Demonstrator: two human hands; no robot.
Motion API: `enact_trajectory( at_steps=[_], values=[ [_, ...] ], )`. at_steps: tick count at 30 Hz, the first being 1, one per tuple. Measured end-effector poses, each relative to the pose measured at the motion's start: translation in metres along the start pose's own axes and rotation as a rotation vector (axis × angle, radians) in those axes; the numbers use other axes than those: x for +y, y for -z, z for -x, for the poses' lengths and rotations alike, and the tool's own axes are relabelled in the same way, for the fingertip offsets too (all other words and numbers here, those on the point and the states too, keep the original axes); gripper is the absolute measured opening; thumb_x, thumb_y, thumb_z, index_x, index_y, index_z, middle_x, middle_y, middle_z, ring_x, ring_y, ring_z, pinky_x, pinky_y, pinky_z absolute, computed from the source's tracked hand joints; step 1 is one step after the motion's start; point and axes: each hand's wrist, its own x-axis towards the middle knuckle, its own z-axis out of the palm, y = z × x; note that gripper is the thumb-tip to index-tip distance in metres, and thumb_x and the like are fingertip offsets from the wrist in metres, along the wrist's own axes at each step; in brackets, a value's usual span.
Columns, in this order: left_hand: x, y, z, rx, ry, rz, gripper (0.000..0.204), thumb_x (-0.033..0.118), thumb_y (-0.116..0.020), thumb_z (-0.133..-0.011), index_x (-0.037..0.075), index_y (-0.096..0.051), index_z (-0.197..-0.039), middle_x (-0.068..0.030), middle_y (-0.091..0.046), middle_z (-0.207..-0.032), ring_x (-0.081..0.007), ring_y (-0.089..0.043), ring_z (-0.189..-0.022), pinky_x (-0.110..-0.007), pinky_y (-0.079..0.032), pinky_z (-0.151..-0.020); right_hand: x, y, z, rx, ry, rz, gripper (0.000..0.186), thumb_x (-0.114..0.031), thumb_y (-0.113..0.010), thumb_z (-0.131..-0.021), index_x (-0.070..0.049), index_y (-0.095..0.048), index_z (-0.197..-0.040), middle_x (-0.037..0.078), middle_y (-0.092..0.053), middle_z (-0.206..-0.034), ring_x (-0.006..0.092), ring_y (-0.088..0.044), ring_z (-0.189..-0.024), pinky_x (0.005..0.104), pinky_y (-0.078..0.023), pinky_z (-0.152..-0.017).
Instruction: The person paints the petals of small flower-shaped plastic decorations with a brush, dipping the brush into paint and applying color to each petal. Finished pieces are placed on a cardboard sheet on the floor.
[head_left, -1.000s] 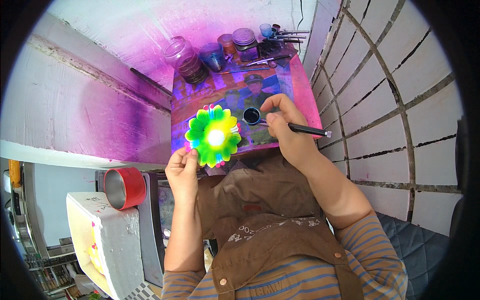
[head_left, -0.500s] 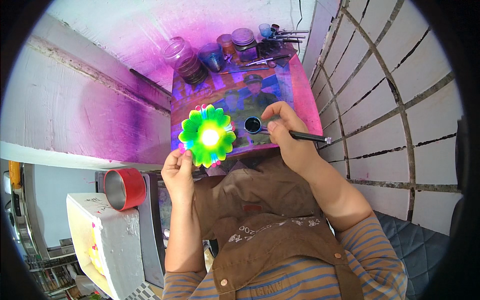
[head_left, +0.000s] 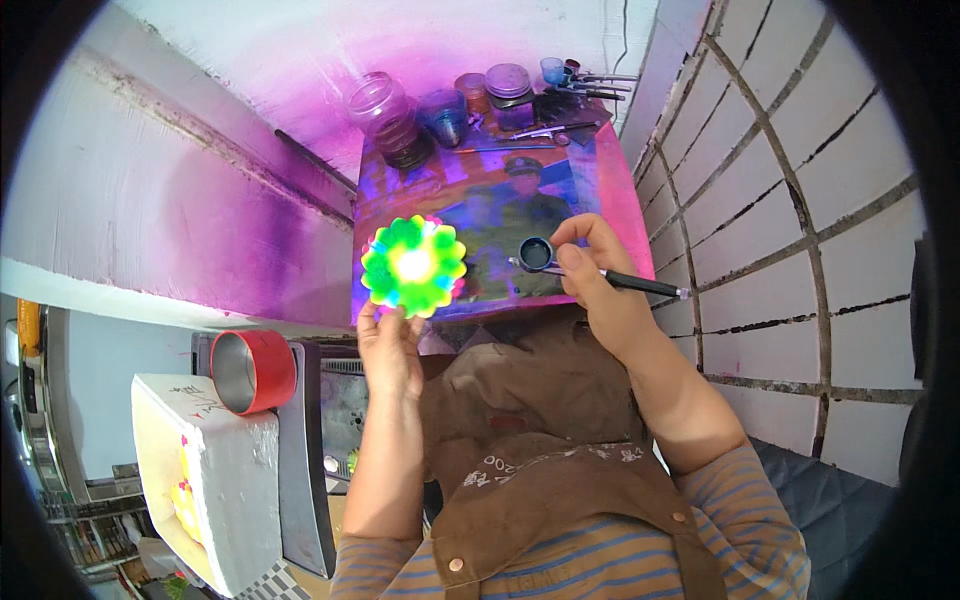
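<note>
My left hand (head_left: 392, 360) is closed on the lower rim of a bright green, yellow and pink flower-shaped piece (head_left: 425, 290), held up over the work table. To its right, my right hand (head_left: 605, 300) grips a black-handled airbrush (head_left: 650, 285) with a round, dark-filled cup (head_left: 537, 253) on top; its tip points toward the flower, not touching it. Beneath both lies a paint-stained printed sheet (head_left: 520, 195) showing a figure in a cap, on a table with a pink right edge (head_left: 627, 220).
Jars (head_left: 378, 112) and several airbrushes (head_left: 605, 88) crowd the table's back. A purple-sprayed wall (head_left: 200, 200) stands left, a grimy tiled wall (head_left: 770, 260) right. Lower left, a red round container (head_left: 268, 372) rests by a white foam box (head_left: 230, 480).
The view has shifted slightly. My left hand has carried the flower a little leftward relative to the table and altered its angle; my right hand with the airbrush has moved slightly right and down.
</note>
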Motion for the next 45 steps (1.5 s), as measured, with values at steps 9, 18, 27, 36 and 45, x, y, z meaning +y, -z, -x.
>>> enact_trajectory(
  at_steps=[9,18,27,36,45],
  values=[
    [0.018,0.018,-0.022,-0.094,0.292,-0.077,0.056,0.051,-0.033,-0.086,0.004,-0.036,-0.116,-0.0121,-0.055,-0.082,-0.0215,-0.059,-0.073,-0.030,-0.050,-0.064,0.020,0.002,-0.012,-0.059,-0.059,0.031,0.023,-0.027,-0.053,-0.083,-0.006,-0.046,-0.090,-0.002,-0.044,-0.065,0.0036,-0.037,-0.061,0.0199,-0.030,-0.056],
    [0.024,0.016,-0.057,-0.146,0.372,-0.418,0.020,0.024,-0.049,-0.086,0.005,-0.054,-0.091,-0.0060,-0.059,-0.071,-0.0144,-0.058,-0.058,-0.024,-0.047,-0.053,0.031,-0.007,-0.036,-0.061,-0.056,0.162,0.024,-0.025,-0.053,-0.082,-0.005,-0.047,-0.092,0.002,-0.051,-0.074,0.0080,-0.045,-0.069,0.0239,-0.037,-0.061],
    [0.012,-0.001,-0.041,-0.093,0.195,-0.510,0.017,0.020,-0.053,-0.084,0.003,-0.057,-0.083,-0.0038,-0.058,-0.068,-0.0107,-0.054,-0.054,-0.020,-0.044,-0.049,0.031,-0.007,-0.044,-0.026,-0.037,0.185,0.022,-0.023,-0.054,-0.081,-0.004,-0.048,-0.090,0.004,-0.053,-0.078,0.0097,-0.049,-0.070,0.0250,-0.039,-0.061],
    [0.008,-0.005,-0.032,-0.061,0.037,-0.375,0.016,0.017,-0.052,-0.084,0.002,-0.057,-0.086,-0.0037,-0.059,-0.072,-0.0101,-0.055,-0.060,-0.020,-0.046,-0.054,0.022,-0.008,-0.042,0.002,-0.005,0.185,0.021,-0.021,-0.054,-0.080,-0.004,-0.049,-0.090,0.004,-0.052,-0.076,0.0089,-0.049,-0.066,0.0243,-0.038,-0.059],
    [0.011,-0.010,-0.024,-0.100,-0.069,-0.411,0.016,0.013,-0.051,-0.086,-0.001,-0.058,-0.089,-0.0049,-0.060,-0.077,-0.0106,-0.056,-0.064,-0.023,-0.047,-0.059,0.016,-0.005,-0.039,0.006,0.031,0.142,0.018,-0.018,-0.050,-0.080,-0.004,-0.048,-0.091,0.002,-0.048,-0.067,0.0070,-0.043,-0.060,0.0236,-0.035,-0.053]
  ],
)
